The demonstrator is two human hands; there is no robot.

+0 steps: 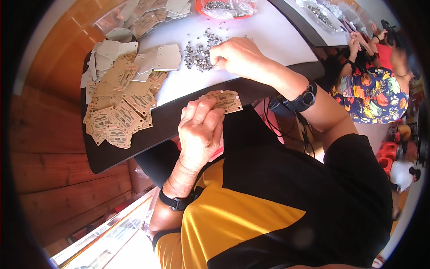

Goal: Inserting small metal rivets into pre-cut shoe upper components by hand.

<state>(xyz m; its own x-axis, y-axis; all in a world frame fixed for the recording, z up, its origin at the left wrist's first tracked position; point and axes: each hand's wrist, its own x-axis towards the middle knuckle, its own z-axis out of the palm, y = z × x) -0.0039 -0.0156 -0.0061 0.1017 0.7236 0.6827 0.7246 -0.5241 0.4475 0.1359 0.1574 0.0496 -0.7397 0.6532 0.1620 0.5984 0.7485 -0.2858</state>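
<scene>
My left hand [200, 127] is closed on a brown printed card [229, 102], held at the table's near edge. Small holes or dots show near the card's corners. My right hand [239, 56] reaches over a scatter of small, shiny metal pieces [199, 56] on the table. Its thumb and fingers are pinched together at the right side of the scatter, and whatever is between them is hidden. To the left lies a loose heap of similar brown cards [121, 114]. Several paler cards [161, 57], plain side up, lie against and on top of that heap.
A red-rimmed bowl [224, 17] with metal pieces and clear plastic stands at the back. More cards [150, 15] are piled at the far left. The table's dark edge [134, 148] runs in front of me. At right, a person in a flowered top [374, 94] works at another table.
</scene>
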